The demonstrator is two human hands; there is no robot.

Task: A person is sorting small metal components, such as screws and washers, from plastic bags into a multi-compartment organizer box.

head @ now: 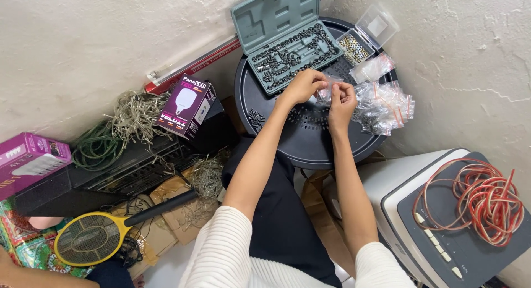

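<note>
- Our left hand (pixel 303 86) and right hand (pixel 342 99) meet over the round black table (pixel 310 139), both pinching one small clear bag (pixel 329 89) between the fingertips.
- The left fingers are closed on the bag's left edge, the right ones on its right edge, so the bag sits right between the two grips, held just above the tabletop.
- Just behind the left hand there's the open grey-green tool case (pixel 287 42), full of small metal bits.
- To the right of the right hand, nearly touching, a pile of bags (pixel 384 105) with red strips.
- Beyond that, an open clear box (pixel 362 39).
- Near the left wrist, a small heap of screws (pixel 255 119) on the table.
</note>
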